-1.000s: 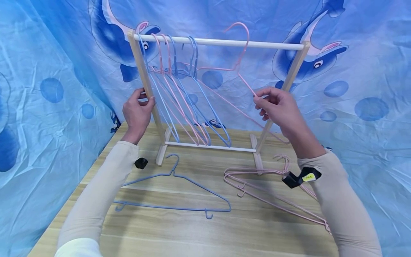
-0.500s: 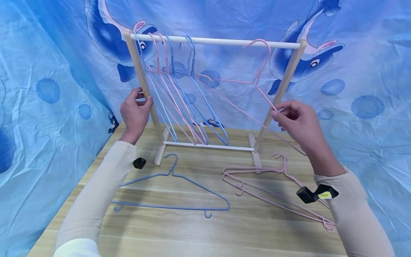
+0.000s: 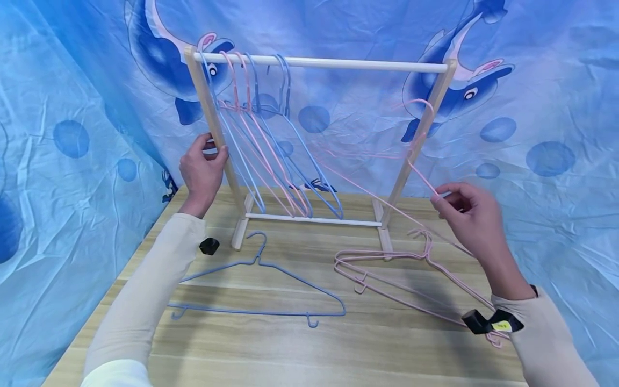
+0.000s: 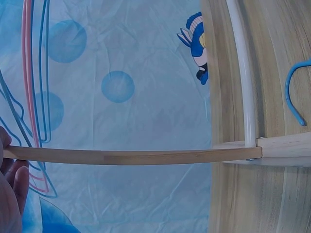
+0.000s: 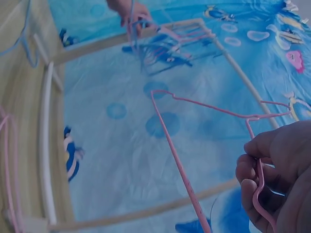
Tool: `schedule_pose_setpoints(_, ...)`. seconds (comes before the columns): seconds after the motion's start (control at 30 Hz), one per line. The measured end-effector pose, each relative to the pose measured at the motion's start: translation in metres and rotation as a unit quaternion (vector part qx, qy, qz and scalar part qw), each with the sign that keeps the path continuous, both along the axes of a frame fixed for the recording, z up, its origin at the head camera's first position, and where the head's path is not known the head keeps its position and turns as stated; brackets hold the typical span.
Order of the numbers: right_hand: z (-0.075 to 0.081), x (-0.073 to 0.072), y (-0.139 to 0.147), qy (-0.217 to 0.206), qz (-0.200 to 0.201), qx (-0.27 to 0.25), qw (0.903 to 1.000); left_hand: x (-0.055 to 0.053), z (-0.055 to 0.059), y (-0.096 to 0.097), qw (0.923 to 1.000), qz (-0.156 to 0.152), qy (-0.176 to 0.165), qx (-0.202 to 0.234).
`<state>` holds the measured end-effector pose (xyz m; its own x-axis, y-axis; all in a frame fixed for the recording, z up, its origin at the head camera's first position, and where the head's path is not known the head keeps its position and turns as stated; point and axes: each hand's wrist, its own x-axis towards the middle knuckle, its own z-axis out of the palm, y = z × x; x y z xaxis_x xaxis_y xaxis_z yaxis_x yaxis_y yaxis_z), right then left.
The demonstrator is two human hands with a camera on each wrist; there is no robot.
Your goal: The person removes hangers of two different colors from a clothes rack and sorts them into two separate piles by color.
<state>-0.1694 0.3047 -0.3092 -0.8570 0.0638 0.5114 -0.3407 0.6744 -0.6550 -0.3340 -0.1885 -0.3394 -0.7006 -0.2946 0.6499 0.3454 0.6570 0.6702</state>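
Note:
My left hand [image 3: 200, 172] grips the left wooden upright [image 3: 202, 86] of a small clothes rack. In the left wrist view, its fingers wrap the same upright [image 4: 146, 156] at the left edge. My right hand [image 3: 469, 220] pinches one shoulder of a pink clothes hanger [image 3: 422, 177], beside the rack's right upright. This hanger's hook is below the white top rail [image 3: 362, 65] and apart from it. In the right wrist view, the pink hanger [image 5: 175, 155] extends away from my fingers. Several blue and pink hangers [image 3: 309, 145] hang at the rail's left half.
A blue hanger [image 3: 261, 312] lies flat on the wooden table [image 3: 271, 355] in front of the rack. Pink hangers [image 3: 377, 253] lie at the right, partly under my right forearm. A white lower bar [image 3: 314, 219] joins the rack's feet. Behind stands a blue dolphin-print curtain [image 3: 338, 27].
The pink hanger and my right hand have moved right and down; its hook has dropped from rail height to below the rail. My left hand keeps its hold on the upright.

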Motion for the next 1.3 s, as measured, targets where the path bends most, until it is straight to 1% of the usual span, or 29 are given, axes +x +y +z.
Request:
schedule_pose_setpoints(0.23, -0.021, 0.017, 0.023, 0.010, -0.014, 0.041, 0.9990, -0.001, -0.001, 0.000, 1.0000, -0.002, 0.006, -0.003)
schedule_pose_setpoints(0.37, -0.033, 0.025, 0.037, 0.012, -0.016, 0.051, 0.9985, -0.001, -0.002, 0.000, 1.0000, -0.002, 0.009, -0.004)
schedule_pose_setpoints(0.53, -0.048, 0.032, 0.055, 0.016, -0.022, 0.063, 0.9977, -0.001, -0.002, -0.001, 1.0000, 0.000, 0.003, -0.004)
schedule_pose_setpoints(0.67, -0.060, 0.039, 0.072, 0.019, -0.020, 0.072, 0.9970, -0.001, -0.002, -0.001, 1.0000, 0.002, 0.003, -0.003)
schedule_pose_setpoints(0.77, -0.069, 0.045, 0.084, 0.014, -0.020, 0.073, 0.9971, -0.002, -0.002, -0.001, 1.0000, 0.004, 0.001, -0.003)
schedule_pose_setpoints(0.93, -0.085, 0.054, 0.103, -0.008, -0.020, 0.081, 0.9965, -0.003, -0.002, -0.001, 1.0000, 0.003, -0.001, -0.003)
schedule_pose_setpoints(1.13, -0.106, 0.060, 0.121, -0.032, 0.003, 0.094, 0.9951, -0.002, -0.002, -0.001, 1.0000, 0.002, 0.001, -0.002)
schedule_pose_setpoints(1.3, -0.123, 0.062, 0.128, -0.050, 0.022, 0.084, 0.9950, -0.003, -0.002, -0.001, 1.0000, 0.001, 0.003, -0.003)
